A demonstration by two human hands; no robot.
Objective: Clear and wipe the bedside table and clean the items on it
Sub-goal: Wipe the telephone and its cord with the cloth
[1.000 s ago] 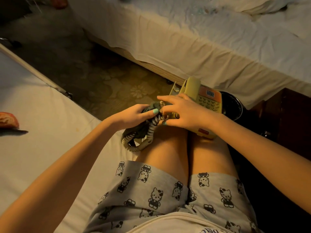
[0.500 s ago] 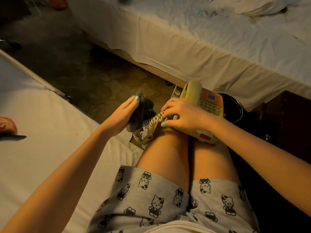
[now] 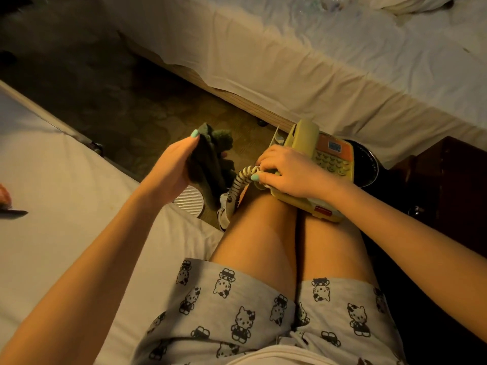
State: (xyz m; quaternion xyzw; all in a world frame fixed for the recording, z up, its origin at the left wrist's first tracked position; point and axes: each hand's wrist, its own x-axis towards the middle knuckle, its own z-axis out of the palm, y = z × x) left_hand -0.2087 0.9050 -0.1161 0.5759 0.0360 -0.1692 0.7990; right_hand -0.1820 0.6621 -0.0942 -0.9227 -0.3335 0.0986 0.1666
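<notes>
While the yellow telephone [image 3: 326, 167] rests across the person's knees, the right hand [image 3: 287, 175] lies on its near end, fingers curled, pinching the coiled cord [image 3: 241, 180] where it joins the base. Just beside it, the left hand [image 3: 174, 169] is closed around a dark green cloth [image 3: 210, 159], held above the floor.
</notes>
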